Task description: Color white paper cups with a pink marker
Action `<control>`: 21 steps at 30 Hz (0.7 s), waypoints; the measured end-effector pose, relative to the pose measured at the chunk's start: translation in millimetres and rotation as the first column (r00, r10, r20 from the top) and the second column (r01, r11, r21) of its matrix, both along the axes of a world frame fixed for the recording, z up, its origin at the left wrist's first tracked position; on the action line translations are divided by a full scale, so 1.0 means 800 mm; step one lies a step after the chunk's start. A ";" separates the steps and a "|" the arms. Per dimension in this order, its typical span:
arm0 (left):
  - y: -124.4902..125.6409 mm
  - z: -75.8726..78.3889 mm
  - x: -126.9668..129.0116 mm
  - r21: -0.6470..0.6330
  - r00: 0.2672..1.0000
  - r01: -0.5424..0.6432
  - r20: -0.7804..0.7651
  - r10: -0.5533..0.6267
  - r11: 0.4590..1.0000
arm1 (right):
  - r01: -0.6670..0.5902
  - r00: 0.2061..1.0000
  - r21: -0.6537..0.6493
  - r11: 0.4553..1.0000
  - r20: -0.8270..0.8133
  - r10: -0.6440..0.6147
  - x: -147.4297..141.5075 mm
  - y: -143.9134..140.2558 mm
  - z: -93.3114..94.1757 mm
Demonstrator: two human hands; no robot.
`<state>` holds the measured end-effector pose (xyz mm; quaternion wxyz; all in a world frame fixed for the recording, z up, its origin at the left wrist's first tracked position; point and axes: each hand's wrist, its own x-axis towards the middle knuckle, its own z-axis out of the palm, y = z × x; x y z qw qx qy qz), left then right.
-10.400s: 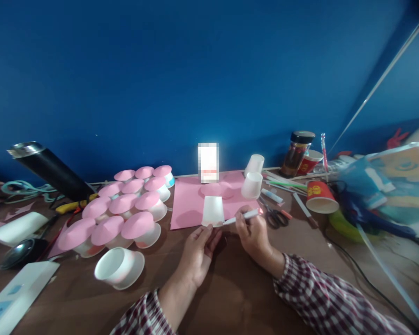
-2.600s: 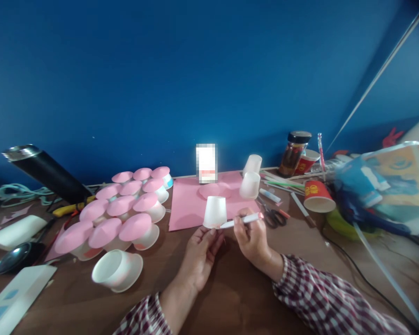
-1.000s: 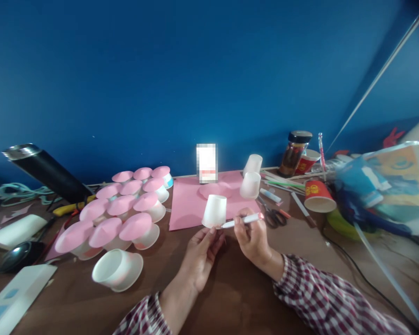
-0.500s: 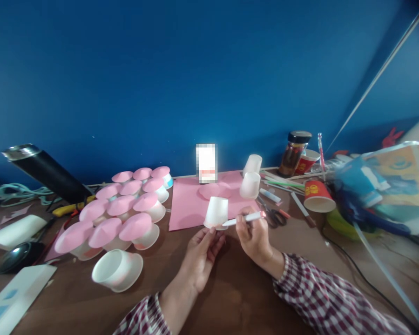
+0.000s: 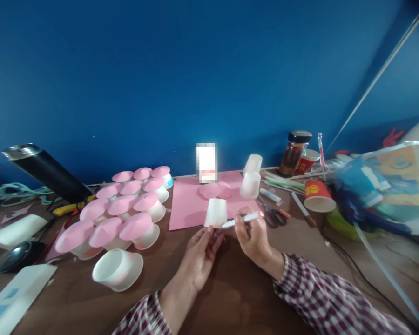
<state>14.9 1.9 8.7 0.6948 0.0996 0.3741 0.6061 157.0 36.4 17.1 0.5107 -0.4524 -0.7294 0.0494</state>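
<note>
What you can't make out

Behind your left grip, the card [image 5: 207,163] beyond the cup [image 5: 215,213] is blurred out; the cup's rim hides behind your fingertips [image 5: 209,231].

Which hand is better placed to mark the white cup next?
Probably the right hand: it grips the white pen, whose tip sits at the rim of the upside-down white cup. The left hand is occupied pinching that cup from below.

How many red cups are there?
2. One red cup stands upside down on the table, right of the scissors. The other red cup sits farther back, behind the dark jar. More could be hidden in the clutter.
</note>
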 end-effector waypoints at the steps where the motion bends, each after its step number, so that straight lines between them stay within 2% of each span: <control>1: 0.000 0.000 0.000 0.009 1.000 0.009 -0.004 -0.009 1.000 | -0.004 1.000 -0.001 1.000 0.000 0.004 0.000 0.000 0.000; 10: -0.001 0.002 -0.001 0.024 0.997 0.077 -0.021 -0.076 0.997 | -0.038 0.999 -0.042 0.998 -0.017 0.037 -0.003 -0.005 0.004; 21: -0.003 0.002 0.000 0.037 0.997 0.074 -0.040 -0.073 0.997 | -0.016 1.000 -0.027 1.000 0.001 0.016 -0.003 -0.005 0.006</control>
